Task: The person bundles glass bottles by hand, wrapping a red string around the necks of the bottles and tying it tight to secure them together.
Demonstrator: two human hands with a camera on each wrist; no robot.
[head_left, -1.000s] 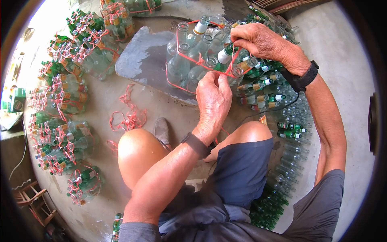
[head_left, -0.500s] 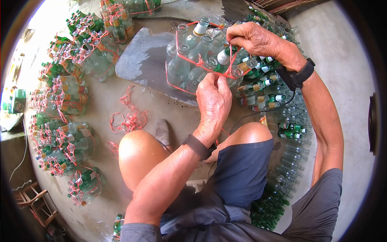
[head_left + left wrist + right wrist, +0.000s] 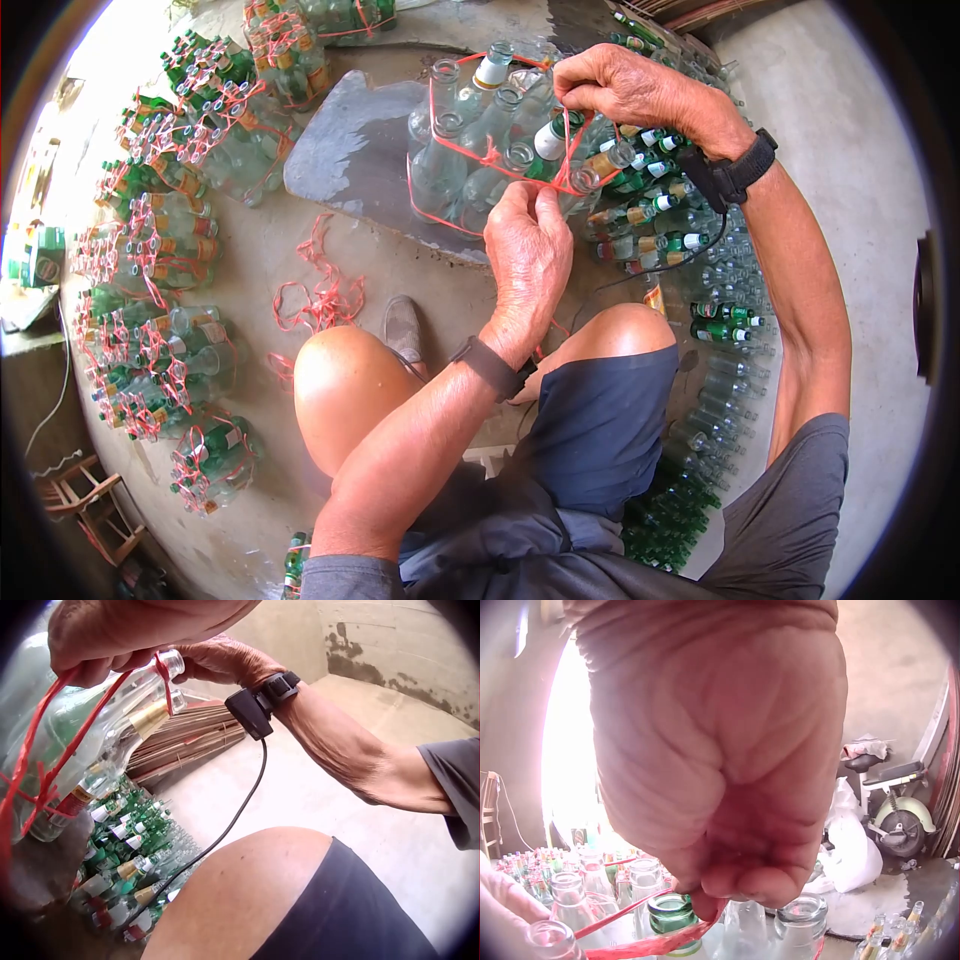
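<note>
A bundle of clear glass bottles (image 3: 430, 165), with one white-labelled green bottle (image 3: 549, 142) among them, stands on a grey slab (image 3: 345, 140). Red plastic twine (image 3: 455, 147) runs round the necks, with a knot on the near side. My right hand (image 3: 635, 92) pinches a length of this twine above the green bottle's neck, its fingers curled in the right wrist view. At the near edge of the bundle, my left hand (image 3: 530, 245) pinches the twine between thumb and fingers. Between the two hands the red strand slants across the bottle tops.
Tied bottle bundles (image 3: 175, 235) line the floor on the left. Many loose bottles (image 3: 725, 385) stand along the right side. A heap of red twine (image 3: 325, 295) lies near my shoe (image 3: 402, 325). A black cable (image 3: 244, 802) hangs from my right wrist.
My right hand has shifted a little left and upward with the twine, drawing the strand along. My left hand keeps nearly the same place at the near edge.
</note>
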